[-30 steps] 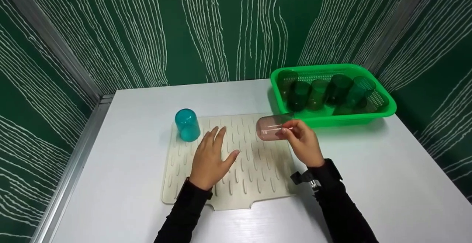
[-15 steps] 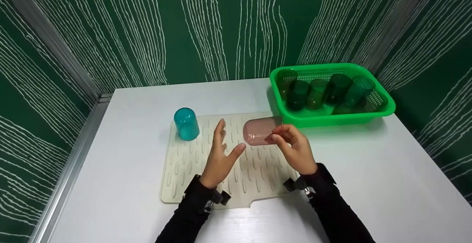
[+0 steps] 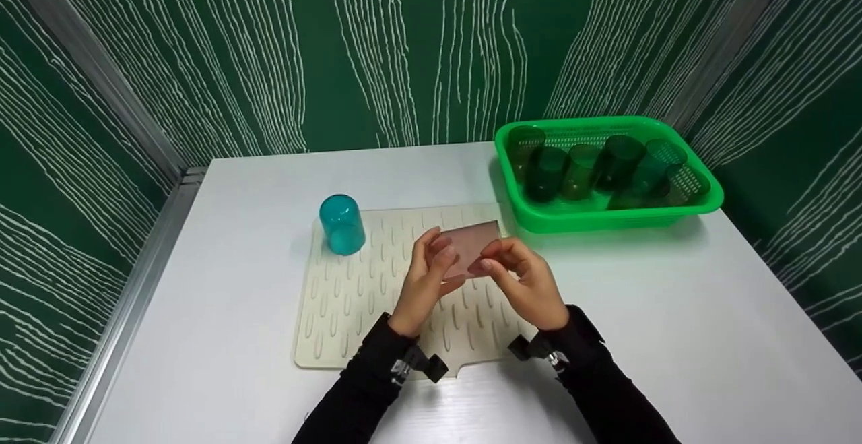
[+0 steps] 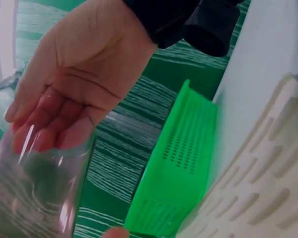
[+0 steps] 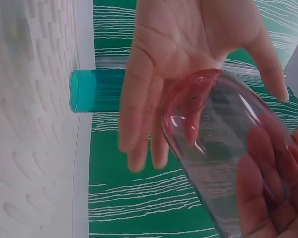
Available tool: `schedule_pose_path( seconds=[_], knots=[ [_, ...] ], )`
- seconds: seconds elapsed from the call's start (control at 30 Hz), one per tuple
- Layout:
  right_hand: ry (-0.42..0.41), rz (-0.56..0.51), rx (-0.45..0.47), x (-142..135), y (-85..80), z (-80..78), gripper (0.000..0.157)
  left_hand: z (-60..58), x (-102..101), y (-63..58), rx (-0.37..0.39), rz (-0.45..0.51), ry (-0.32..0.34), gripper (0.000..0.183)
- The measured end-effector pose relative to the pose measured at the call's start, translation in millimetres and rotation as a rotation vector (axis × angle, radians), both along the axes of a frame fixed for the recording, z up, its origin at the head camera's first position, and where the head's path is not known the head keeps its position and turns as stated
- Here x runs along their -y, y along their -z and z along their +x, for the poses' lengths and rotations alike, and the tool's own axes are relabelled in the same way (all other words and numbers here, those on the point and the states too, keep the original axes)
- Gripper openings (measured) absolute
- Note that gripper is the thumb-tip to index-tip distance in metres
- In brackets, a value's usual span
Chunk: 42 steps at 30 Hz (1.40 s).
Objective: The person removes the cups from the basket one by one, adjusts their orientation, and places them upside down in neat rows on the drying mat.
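A see-through pink drinking glass (image 3: 477, 240) is held on its side above the cream drying mat (image 3: 332, 326). My right hand (image 3: 530, 284) pinches it near the mouth end, thumb in front. Around the base end lies my left hand (image 3: 422, 281), thumb on the near side. In the left wrist view, the left fingers (image 4: 49, 121) show at the glass's bottom (image 4: 35, 193). The right wrist view shows the rounded base (image 5: 188, 106) against the left palm (image 5: 179, 39), with right fingers (image 5: 258, 183) along the wall. A teal glass (image 3: 342, 226) stands upside down on the mat's far left corner.
At the back right of the white table (image 3: 222, 282) stands a green plastic basket (image 3: 606, 220) with several tinted glasses (image 3: 547, 174) in it. Green walls with white lines (image 3: 417, 53) enclose the table's back and sides.
My right hand has carried the pink glass leftward from beside the basket. My left hand, earlier spread over the mat, has moved right and closed around the glass's base.
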State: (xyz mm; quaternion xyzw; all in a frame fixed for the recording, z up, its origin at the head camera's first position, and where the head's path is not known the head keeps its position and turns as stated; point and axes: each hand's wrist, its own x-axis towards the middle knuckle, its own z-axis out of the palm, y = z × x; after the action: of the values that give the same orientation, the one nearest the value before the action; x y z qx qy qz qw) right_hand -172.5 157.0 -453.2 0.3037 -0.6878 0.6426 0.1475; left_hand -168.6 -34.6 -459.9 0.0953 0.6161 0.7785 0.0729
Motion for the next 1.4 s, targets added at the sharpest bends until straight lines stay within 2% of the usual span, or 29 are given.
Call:
schedule_pose_path(
  seconds=[0.1,0.27,0.4,0.53,0.83,0.93,1.1,1.23,1.4],
  knots=[
    [0.010,0.012,-0.014,0.9,0.6,0.3,0.011,0.1,-2.9,2.1,-0.010,0.053,-0.001,0.090],
    [0.039,0.040,-0.031,2.2,1.2,0.2,0.013,-2.2,-6.1,1.0,-0.017,0.097,-0.049,0.072],
    [0.038,0.061,-0.053,1.1,3.5,-2.0,0.015,-5.6,-6.0,-1.1,-0.027,0.102,-0.070,0.061],
    [0.035,0.075,-0.066,-1.5,4.4,-5.6,0.016,-9.0,-3.0,-7.0,-0.070,0.064,-0.066,0.055],
    [0.051,0.123,-0.090,-17.2,2.2,-13.5,0.024,-24.3,11.8,-36.0,-0.198,-0.216,-0.085,0.051],
    [0.086,0.172,-0.100,-26.2,1.1,-16.2,0.025,-33.3,20.0,-46.3,-0.219,-0.301,-0.101,0.054],
    [0.197,0.306,-0.078,-40.3,1.3,-19.9,0.021,-50.7,30.9,-59.6,-0.285,-0.455,-0.149,0.062],
    [0.240,0.394,-0.018,-47.3,3.3,-21.2,0.017,-64.2,32.6,-59.7,-0.333,-0.604,-0.162,0.063],
    [0.219,0.456,0.070,-51.0,4.4,-22.9,0.016,-78.7,31.0,-49.4,-0.353,-0.797,-0.138,0.063]
  ],
)
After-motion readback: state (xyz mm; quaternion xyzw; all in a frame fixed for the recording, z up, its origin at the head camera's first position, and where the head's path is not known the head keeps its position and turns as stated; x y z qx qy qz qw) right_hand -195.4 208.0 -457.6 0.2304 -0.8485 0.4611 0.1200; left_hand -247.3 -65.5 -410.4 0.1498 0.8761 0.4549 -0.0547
